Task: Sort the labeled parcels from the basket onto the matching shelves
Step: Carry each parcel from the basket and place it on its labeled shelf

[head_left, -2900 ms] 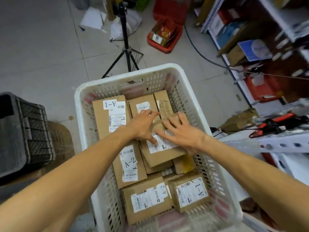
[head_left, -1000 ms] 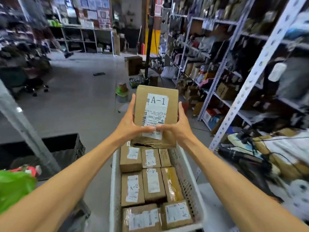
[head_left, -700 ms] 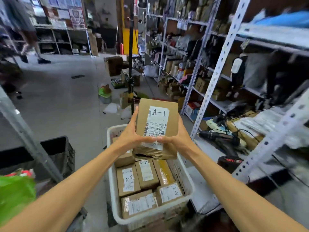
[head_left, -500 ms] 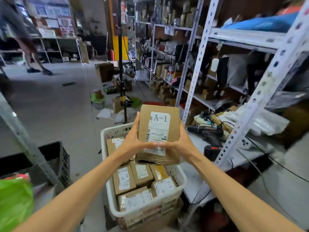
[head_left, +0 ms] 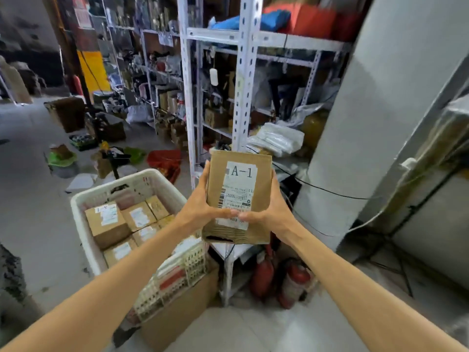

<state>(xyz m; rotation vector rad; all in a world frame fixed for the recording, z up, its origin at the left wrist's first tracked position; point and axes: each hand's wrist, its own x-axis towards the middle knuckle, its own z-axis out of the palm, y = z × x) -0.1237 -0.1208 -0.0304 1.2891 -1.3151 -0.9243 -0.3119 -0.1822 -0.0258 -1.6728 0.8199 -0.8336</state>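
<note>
Pillar (head_left: 368, 123): smooth grey, rounded, fills the right of the view. Shelving (head_left: 244, 97): white steel uprights punched with slots, thin flat shelves, crowded with bags and cartons too blurred to identify. Basket (head_left: 132, 177): white plastic, rectangular, lattice walls with a thick rolled rim, standing at lower left on a plain brown carton (head_left: 182, 311). Parcel (head_left: 238, 196): brown corrugated cardboard box, oblong, held upright in the air just right of the basket and in front of the shelving, its lower flap edge showing the fluting. Remaining parcels (head_left: 111, 232): similar taped cardboard boxes with white labels, packed side by side in the basket. Fire extinguishers (head_left: 262, 274): two red cylinders on the floor below the held parcel. Left hand (head_left: 198, 209) and right hand (head_left: 274, 212): each clasps one side of the parcel, fingers curled behind it, thumbs pressed on the front with tips nearly meeting. Label (head_left: 241, 184): white paper, marked "A-1" above a barcode. Against half a second ago: the same two-handed clasp; the view has swung right, so the basket now sits left of the parcel instead of beneath it, and the pillar and extinguishers have entered.
</note>
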